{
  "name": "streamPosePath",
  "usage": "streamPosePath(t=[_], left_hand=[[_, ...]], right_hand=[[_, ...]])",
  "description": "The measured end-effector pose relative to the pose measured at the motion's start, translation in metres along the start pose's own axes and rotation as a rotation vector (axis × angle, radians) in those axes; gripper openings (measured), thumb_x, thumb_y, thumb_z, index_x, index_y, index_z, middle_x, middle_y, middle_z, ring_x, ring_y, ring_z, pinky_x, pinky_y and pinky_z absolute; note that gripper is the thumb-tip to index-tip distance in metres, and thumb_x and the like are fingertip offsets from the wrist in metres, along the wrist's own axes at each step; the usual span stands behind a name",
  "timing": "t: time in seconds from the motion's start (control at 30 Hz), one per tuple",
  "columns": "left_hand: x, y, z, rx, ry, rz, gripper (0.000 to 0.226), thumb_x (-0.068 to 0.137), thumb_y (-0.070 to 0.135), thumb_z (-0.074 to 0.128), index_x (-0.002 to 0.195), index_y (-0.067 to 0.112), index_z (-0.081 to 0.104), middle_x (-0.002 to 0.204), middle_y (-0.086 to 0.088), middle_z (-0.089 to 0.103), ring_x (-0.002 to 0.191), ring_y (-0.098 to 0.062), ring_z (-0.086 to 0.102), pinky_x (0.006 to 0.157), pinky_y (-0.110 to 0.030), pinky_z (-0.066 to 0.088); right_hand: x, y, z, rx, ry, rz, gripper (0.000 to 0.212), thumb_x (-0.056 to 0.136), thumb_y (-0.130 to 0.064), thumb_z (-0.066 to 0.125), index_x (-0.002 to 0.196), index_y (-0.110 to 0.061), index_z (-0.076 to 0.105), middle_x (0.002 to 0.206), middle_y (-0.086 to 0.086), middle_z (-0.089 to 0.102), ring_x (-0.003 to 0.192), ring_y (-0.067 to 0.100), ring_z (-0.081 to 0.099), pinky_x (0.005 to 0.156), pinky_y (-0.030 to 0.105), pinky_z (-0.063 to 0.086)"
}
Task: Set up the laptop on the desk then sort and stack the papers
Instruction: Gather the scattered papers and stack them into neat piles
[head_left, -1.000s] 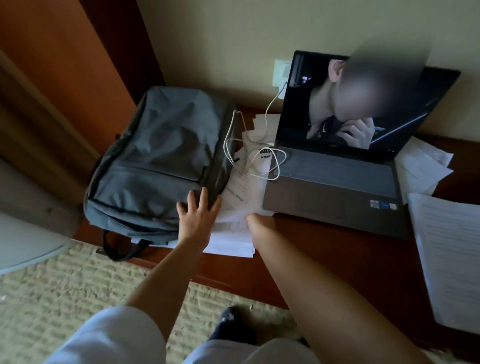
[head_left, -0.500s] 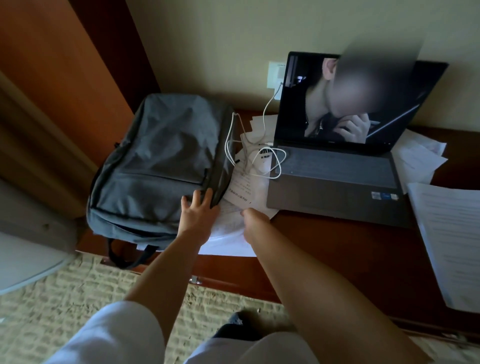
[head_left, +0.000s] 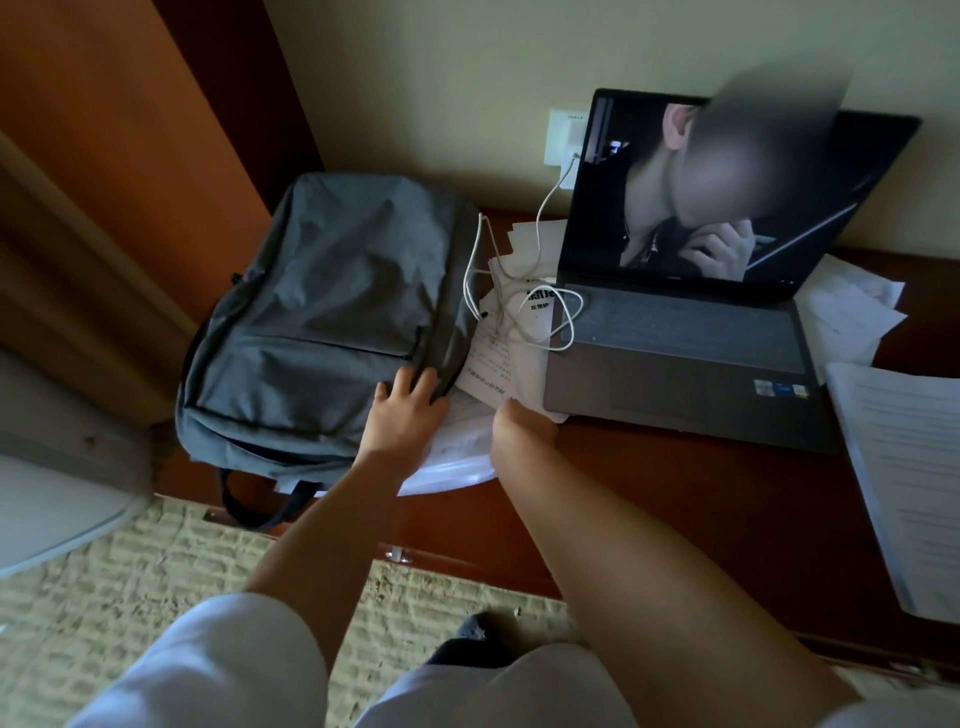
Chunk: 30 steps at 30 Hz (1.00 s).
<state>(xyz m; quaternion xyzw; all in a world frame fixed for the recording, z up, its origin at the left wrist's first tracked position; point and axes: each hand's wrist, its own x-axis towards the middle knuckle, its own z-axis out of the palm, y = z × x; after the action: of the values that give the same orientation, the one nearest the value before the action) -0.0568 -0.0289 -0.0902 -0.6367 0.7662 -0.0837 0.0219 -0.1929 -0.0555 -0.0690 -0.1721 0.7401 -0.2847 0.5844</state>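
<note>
Dark wood desk (head_left: 675, 493) spans the frame's right and centre. A grey backpack (head_left: 332, 322) lies at centre left; the open laptop (head_left: 691, 358) sits upper right. Loose papers (head_left: 498, 374) lie between them. The left hand (head_left: 402, 418) rests straight fingers on the backpack's edge. The right hand (head_left: 522, 423) reaches into the papers, fingers hidden, grip unclear.

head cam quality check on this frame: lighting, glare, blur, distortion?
Head view: dim, warm, uneven light; the dark laptop screen mirrors the wearer, with a blurred patch over the face; wide-angle bending curves the wood panel at left and stretches the papers at the right edge; left hand on the gray backpack is fairly sharp, right hand softer; printed text unreadable.
</note>
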Motion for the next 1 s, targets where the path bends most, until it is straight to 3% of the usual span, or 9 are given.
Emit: streamPosePath(t=[0.1,0.17,0.23,0.43,0.57,0.63,0.73,0.87,1.0], left_hand=[[-0.004,-0.008,-0.002,-0.044,0.076,0.078,0.034,0.051,-0.008,0.069,0.083,0.005,0.065,0.11,-0.023,0.058,0.096,-0.043,0.059,0.067,-0.052,0.056],[-0.008,-0.013,0.001,-0.044,0.107,0.131,0.028,0.06,-0.007,0.06,0.085,0.005,0.065,0.112,-0.026,0.06,0.098,-0.045,0.06,0.071,-0.053,0.056],[-0.01,-0.015,0.002,-0.029,0.111,0.165,0.024,0.064,-0.006,0.057,0.084,0.005,0.066,0.113,-0.027,0.062,0.099,-0.045,0.061,0.073,-0.054,0.056],[-0.005,-0.018,-0.011,0.022,0.048,0.201,0.028,0.053,-0.01,0.074,0.078,0.002,0.069,0.108,-0.023,0.066,0.095,-0.042,0.064,0.068,-0.05,0.058],[0.006,-0.018,-0.024,0.073,0.026,0.169,0.034,0.044,-0.01,0.077,0.074,0.003,0.071,0.104,-0.021,0.067,0.087,-0.039,0.065,0.054,-0.042,0.057],[0.007,-0.01,-0.034,0.095,-0.031,0.126,0.039,0.056,-0.006,0.077,0.093,0.007,0.071,0.121,-0.017,0.06,0.103,-0.037,0.059,0.063,-0.039,0.056],[0.002,0.004,-0.038,0.184,-0.2,0.001,0.046,0.082,0.002,0.061,0.125,0.016,0.058,0.144,-0.008,0.033,0.13,-0.029,0.033,0.088,-0.037,0.046],[-0.007,0.034,-0.045,0.184,-0.263,-0.128,0.043,0.082,0.009,0.062,0.125,0.019,0.059,0.141,-0.007,0.033,0.131,-0.026,0.03,0.104,-0.041,0.035],[-0.024,0.072,-0.037,0.019,-0.395,-0.108,0.043,0.088,0.007,0.049,0.129,0.018,0.054,0.134,-0.006,0.043,0.127,-0.027,0.039,0.105,-0.037,0.038]], right_hand=[[0.012,-0.003,-0.004,-0.071,-0.011,0.075,0.042,0.09,-0.023,0.056,0.127,-0.003,0.052,0.114,0.013,0.059,0.106,0.027,0.058,0.087,0.03,0.048],[0.013,-0.004,-0.003,-0.006,-0.03,0.131,0.042,0.081,-0.022,0.07,0.116,-0.004,0.055,0.096,0.008,0.055,0.095,0.025,0.057,0.082,0.034,0.052],[0.015,-0.003,0.002,0.03,-0.108,0.132,0.039,0.081,-0.022,0.073,0.112,-0.007,0.054,0.1,0.006,0.053,0.103,0.026,0.056,0.076,0.034,0.05],[0.008,0.016,0.015,-0.036,-0.162,0.044,0.048,0.087,-0.007,0.063,0.131,0.0,0.045,0.129,0.015,0.054,0.118,0.032,0.053,0.097,0.036,0.046],[-0.004,0.044,0.004,-0.213,-0.177,0.017,0.04,0.085,-0.009,0.058,0.123,-0.002,0.053,0.125,0.015,0.058,0.112,0.03,0.059,0.081,0.035,0.052],[-0.009,0.047,-0.009,-0.241,-0.191,0.062,0.035,0.086,-0.006,0.059,0.121,-0.001,0.053,0.114,0.012,0.06,0.098,0.028,0.062,0.069,0.031,0.048],[-0.01,0.043,-0.039,-0.252,-0.236,0.064,0.038,0.083,0.002,0.063,0.12,0.0,0.053,0.099,0.009,0.053,0.079,0.021,0.055,0.074,0.031,0.053],[-0.012,0.045,-0.089,-0.283,-0.314,0.045,0.03,0.083,0.005,0.062,0.111,-0.006,0.057,0.096,0.005,0.058,0.08,0.014,0.057,0.062,0.025,0.047],[-0.012,0.046,-0.14,-0.394,-0.309,-0.05,0.03,0.083,0.0,0.061,0.112,-0.008,0.06,0.088,0.003,0.054,0.073,0.014,0.05,0.061,0.026,0.043]])
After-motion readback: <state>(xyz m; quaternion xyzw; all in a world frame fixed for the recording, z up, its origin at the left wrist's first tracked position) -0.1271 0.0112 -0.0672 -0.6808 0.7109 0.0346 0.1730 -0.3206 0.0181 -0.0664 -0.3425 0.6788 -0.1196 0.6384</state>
